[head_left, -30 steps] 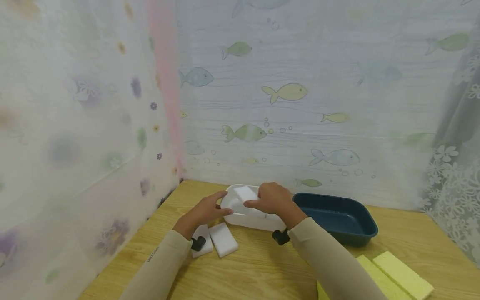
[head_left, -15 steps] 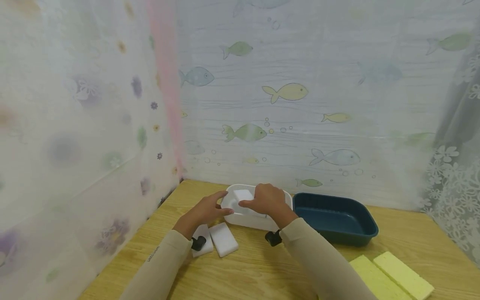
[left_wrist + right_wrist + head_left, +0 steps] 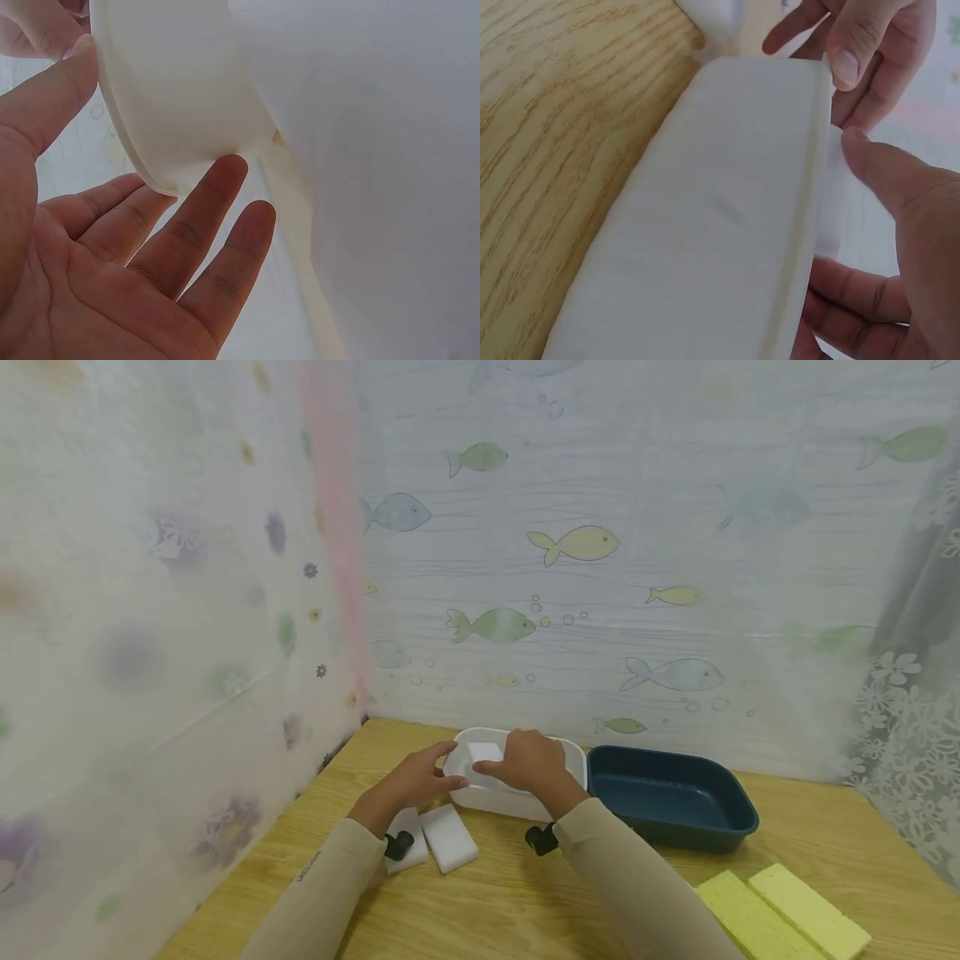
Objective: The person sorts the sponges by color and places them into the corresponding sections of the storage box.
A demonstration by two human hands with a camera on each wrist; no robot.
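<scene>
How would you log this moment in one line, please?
left hand: touches white rounded plastic basin | right hand: grips white rectangular sponge at that basin's mouth | dark-blue rounded plastic basin: beside white basin

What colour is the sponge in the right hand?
White; the sponge shows best in the head view.

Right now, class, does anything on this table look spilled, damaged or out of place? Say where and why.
Nothing stands out: no spill or damage shows. The white tub and blue tub stand upright side by side, and two white blocks and the yellow blocks lie on the table.
</scene>
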